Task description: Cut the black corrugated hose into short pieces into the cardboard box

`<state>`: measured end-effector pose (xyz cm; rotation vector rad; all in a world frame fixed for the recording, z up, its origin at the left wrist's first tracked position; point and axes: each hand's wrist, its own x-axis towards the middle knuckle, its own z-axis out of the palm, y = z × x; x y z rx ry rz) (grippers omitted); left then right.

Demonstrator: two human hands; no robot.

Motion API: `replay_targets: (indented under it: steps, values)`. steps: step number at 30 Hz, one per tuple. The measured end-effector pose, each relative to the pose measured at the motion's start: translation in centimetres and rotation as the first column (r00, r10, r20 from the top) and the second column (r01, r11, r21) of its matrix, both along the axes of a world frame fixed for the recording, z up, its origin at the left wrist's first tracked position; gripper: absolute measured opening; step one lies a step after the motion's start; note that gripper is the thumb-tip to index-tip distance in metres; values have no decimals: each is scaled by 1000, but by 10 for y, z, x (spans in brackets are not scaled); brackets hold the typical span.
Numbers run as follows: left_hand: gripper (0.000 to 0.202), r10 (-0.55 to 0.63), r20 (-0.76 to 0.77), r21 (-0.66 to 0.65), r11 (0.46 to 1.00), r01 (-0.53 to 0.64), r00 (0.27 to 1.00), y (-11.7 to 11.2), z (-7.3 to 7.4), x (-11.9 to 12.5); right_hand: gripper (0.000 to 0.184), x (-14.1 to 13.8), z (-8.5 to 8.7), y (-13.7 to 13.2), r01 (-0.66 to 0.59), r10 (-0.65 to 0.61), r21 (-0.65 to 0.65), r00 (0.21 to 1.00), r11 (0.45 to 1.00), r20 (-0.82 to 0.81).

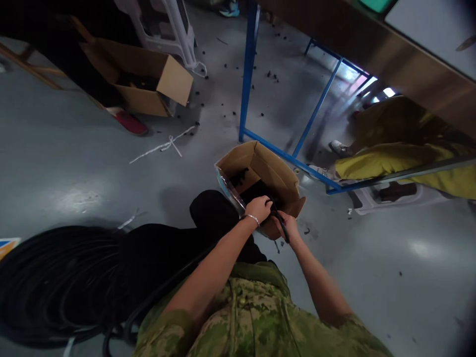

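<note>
Both my hands are over the near edge of an open cardboard box (260, 156), which has dark pieces in its bottom. My left hand (259, 209), with a bracelet at the wrist, is closed on a thin black cable (283, 229). Close beside it, my right hand (289, 227) grips the same cable, a bent length of which sticks out past the fingers. Whether it is solid cable or hollow hose cannot be made out. A large coil of black cable (55, 282) lies on the floor to my left, and a strand runs from it under my left arm.
A blue table frame (247, 74) stands just beyond the box, under a tabletop (372, 44). Farther left are another open box (148, 101), a white plastic stool (173, 29) and a person's red shoe (130, 122). A person in yellow trousers (386, 161) sits at right. Small black bits dot the floor.
</note>
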<state>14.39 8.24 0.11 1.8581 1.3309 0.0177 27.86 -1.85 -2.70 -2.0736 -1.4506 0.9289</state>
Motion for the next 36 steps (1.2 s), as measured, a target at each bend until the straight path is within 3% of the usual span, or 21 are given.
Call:
replay_targets:
  steps: [11,29,33,36]
  values:
    - [33,-80,-204,-77,995,65,976,3,-7,8,26,-4,-9,3,-44,55,-157,996,987,63]
    - [28,-75,-242,-124,991,46,967,2,-13,11,27,-12,-37,2,37,-43,-95,997,995,-57]
    - [25,-139,-188,-85,989,125,972,-8,-5,14,35,-11,-48,2,86,-106,-117,977,989,-182]
    - [24,-182,-157,-48,983,177,971,-19,1,17,37,-8,-54,3,149,-168,-80,898,986,-407]
